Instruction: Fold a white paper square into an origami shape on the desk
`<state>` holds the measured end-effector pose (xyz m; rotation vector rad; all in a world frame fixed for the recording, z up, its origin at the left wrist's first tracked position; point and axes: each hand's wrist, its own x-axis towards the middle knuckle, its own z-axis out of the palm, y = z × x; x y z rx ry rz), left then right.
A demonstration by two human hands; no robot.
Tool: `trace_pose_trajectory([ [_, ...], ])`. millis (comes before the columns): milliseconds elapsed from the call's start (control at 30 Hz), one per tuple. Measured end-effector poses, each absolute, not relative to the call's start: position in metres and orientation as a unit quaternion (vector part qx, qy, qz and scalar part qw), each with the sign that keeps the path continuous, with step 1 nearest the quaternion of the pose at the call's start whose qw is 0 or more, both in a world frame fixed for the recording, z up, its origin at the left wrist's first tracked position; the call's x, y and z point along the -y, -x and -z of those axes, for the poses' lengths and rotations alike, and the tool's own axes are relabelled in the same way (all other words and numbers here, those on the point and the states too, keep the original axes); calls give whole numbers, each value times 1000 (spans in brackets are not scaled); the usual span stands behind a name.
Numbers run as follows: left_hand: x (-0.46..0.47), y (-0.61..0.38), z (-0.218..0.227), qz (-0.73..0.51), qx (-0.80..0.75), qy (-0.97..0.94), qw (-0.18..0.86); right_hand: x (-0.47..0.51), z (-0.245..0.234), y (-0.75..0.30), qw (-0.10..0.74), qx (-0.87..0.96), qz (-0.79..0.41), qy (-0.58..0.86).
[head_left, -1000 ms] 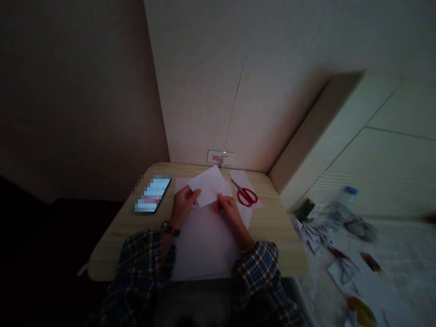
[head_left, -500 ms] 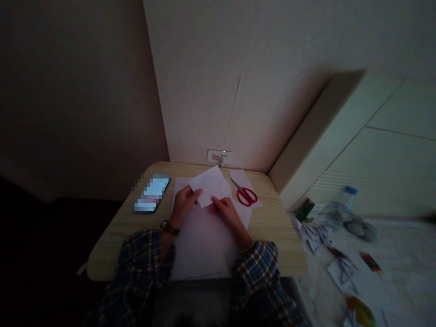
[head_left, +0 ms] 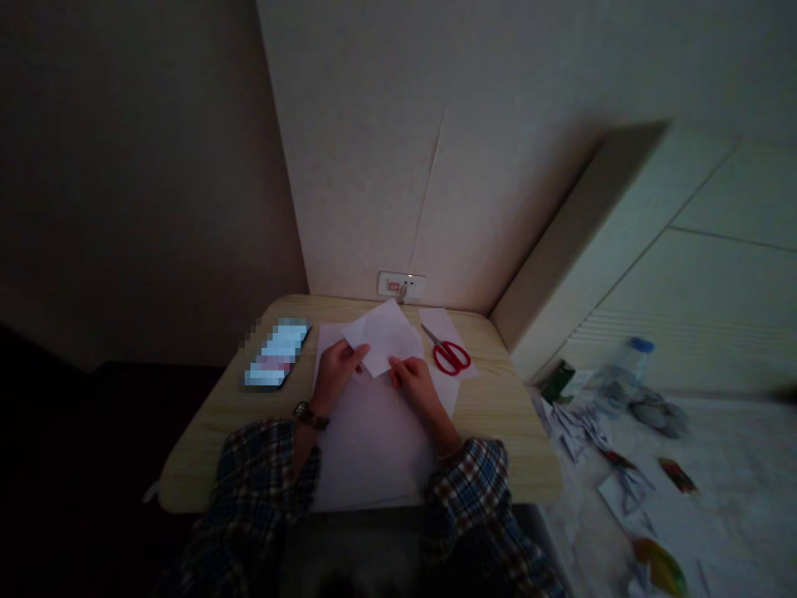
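Observation:
A small white piece of paper (head_left: 383, 336) is held tilted above larger white sheets (head_left: 374, 453) lying on the wooden table. My left hand (head_left: 334, 372) pinches its lower left edge, thumb on top. At the lower right edge, the fingers of my right hand (head_left: 416, 386) are closed together on the paper; their exact grip is dim. Red-handled scissors (head_left: 452, 358) lie to the right of my right hand, partly on a strip of white paper (head_left: 437, 319). Their blades point up and left.
A lit phone (head_left: 277, 355) lies on the left of the table (head_left: 498, 415). A wall socket with a plug (head_left: 402, 286) is behind it. Lower right, paper scraps (head_left: 576, 432), a blue-capped bottle (head_left: 632, 365) and a yellow-green object (head_left: 660, 569) lie on a pale surface.
The small paper has shifted slightly left and its top corner has turned left. My right hand's fingers have curled in more at its edge. My left hand has barely moved.

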<state>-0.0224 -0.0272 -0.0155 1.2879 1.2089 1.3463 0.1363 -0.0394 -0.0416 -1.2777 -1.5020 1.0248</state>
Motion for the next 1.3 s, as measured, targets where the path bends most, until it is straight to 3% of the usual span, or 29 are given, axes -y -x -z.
trace_pose_trajectory([
  [333, 33, 20, 9, -571, -465, -481, 476, 46, 35, -128, 422, 616, -500, 438],
  [867, 31, 19, 13, -546, -489, -482, 481, 43, 43, -132, 458, 601, -461, 466],
  [1300, 34, 19, 7, -548, -488, -468, 492, 44, 39, -133, 425, 628, -416, 502],
])
